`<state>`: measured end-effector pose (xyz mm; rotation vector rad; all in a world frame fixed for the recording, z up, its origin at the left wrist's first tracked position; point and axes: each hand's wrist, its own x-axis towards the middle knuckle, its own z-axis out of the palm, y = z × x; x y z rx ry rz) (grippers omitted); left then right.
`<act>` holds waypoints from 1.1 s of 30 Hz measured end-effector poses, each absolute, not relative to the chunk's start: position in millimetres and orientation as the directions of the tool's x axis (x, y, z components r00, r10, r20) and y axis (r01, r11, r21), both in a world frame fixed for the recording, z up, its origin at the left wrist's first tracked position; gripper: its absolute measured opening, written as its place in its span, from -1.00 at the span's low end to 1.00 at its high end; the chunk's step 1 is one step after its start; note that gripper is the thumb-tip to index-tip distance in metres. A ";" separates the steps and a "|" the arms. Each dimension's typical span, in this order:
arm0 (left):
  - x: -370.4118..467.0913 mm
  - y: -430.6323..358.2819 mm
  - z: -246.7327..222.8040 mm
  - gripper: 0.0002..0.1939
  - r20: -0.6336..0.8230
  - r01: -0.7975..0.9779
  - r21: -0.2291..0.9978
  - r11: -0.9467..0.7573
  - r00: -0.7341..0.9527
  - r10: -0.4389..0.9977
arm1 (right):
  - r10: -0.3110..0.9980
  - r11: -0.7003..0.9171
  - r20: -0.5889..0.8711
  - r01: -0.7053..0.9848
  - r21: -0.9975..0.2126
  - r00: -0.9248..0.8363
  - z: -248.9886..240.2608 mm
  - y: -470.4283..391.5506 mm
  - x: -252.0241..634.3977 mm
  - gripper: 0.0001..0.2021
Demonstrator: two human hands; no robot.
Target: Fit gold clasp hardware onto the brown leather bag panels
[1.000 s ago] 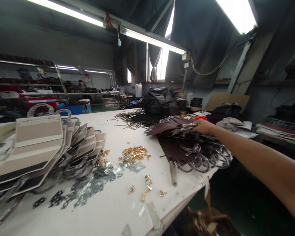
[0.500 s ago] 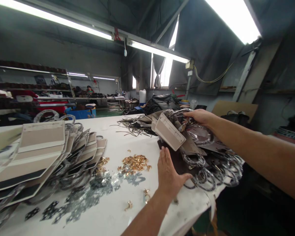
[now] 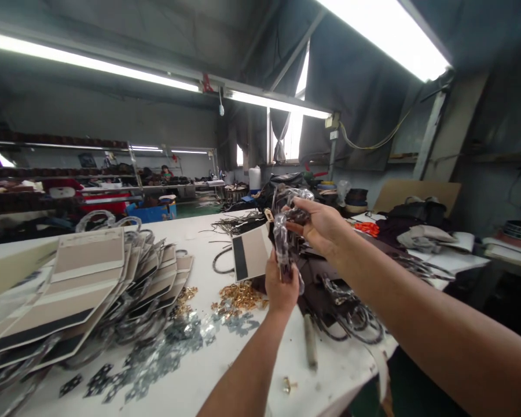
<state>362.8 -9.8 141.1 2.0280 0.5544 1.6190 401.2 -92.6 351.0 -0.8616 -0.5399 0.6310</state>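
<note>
Over the right part of the white table, my left hand (image 3: 282,285) and my right hand (image 3: 319,225) are both closed on a plastic-wrapped bag handle (image 3: 281,237). My left hand grips its lower end and my right hand is higher up. A beige bag panel (image 3: 256,252) with a black strip hangs on the left of the handle, and a small gold fitting (image 3: 269,215) shows near its top. Beneath my hands lies a pile of dark bag pieces (image 3: 325,292) with wrapped handles. Gold metal fittings (image 3: 238,298) form a heap just left of my left hand.
A stack of beige panels (image 3: 87,260) with wrapped handles covers the table's left side. Flat metal plates (image 3: 156,347) are scattered in front of it. A short rod (image 3: 310,341) and a loose gold fitting (image 3: 289,385) lie near the front edge. Someone sits far back.
A panel with its handle has come up off the right-hand pile. My left hand has moved up and closed on the handle; my right hand has shifted left with it.
</note>
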 end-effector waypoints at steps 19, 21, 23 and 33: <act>257.6 65.7 208.5 -0.54 0.654 -0.237 0.753 -0.614 0.154 0.741 | 0.844 0.431 0.472 0.200 -0.880 0.256 404.1 -59.1 370.1 -0.83; 239.8 70.6 229.0 -0.53 0.641 -0.255 0.760 -0.597 0.148 0.753 | 0.787 0.515 0.548 0.190 -0.836 0.283 416.6 -48.0 360.5 -0.79; 219.0 71.2 251.6 -0.53 0.625 -0.334 0.761 -0.556 0.148 0.766 | 0.736 0.580 0.603 0.172 -0.796 0.308 426.9 -36.3 346.6 -0.77; 117.9 22.3 321.3 -0.40 0.567 -0.605 0.673 -0.425 0.054 0.822 | 0.408 0.826 0.814 0.212 -0.522 0.415 443.3 10.2 243.4 -0.74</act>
